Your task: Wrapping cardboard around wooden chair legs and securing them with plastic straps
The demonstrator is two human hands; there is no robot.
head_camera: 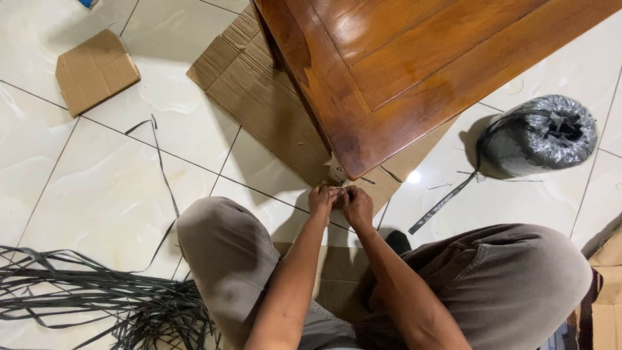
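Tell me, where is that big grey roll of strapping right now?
In the head view, the grey roll lies on the tiled floor at the right, beside the wooden table and just beyond the person's right knee.

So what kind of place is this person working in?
Probably a room in a home used as a makeshift work spot: glossy white floor tiles, a polished wooden table on flattened cardboard, and loose black strapping strips beside a wrapped roll.
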